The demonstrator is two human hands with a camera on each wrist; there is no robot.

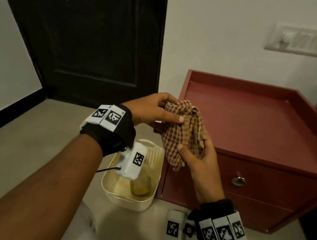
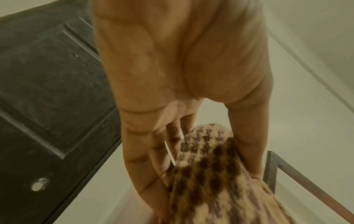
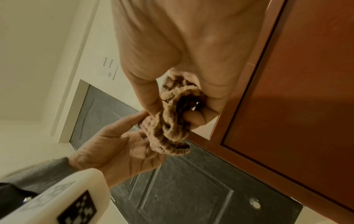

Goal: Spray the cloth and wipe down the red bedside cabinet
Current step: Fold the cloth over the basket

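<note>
Both hands are on the checked cloth (image 1: 184, 132) here, held up in the air just over the front-left corner of the red bedside cabinet (image 1: 257, 124). The left hand (image 1: 155, 109) pinches the top of it, thumb on the near face and fingers behind, and the left wrist view shows the fabric sandwiched that way. The right hand (image 1: 199, 158) cups the lower bunch from underneath, thumb pressed on the front and fingers curled round the folds. So neither hand is free. Looks like the person is bunching or refolding it into a pad that fits the palm, which makes sense before spraying or wiping.

The cabinet stands on the floor against the white wall, its rimmed top bare and a round metal knob (image 1: 238, 180) on the upper drawer. Holding the cloth right above it keeps the reach short.

On the floor to the left of the cabinet there's a cream plastic basket (image 1: 112, 191) with something yellowish inside, too blurry to name. It might be the spray bottle, but honestly can't tell. No sprayer shows clearly anywhere, so the spraying step probably needs one hand to let go first.

Readable writing: nothing really. Only black-and-white square marker codes on the wrist bands, plus a switch plate (image 1: 299, 39) on the wall.
</note>
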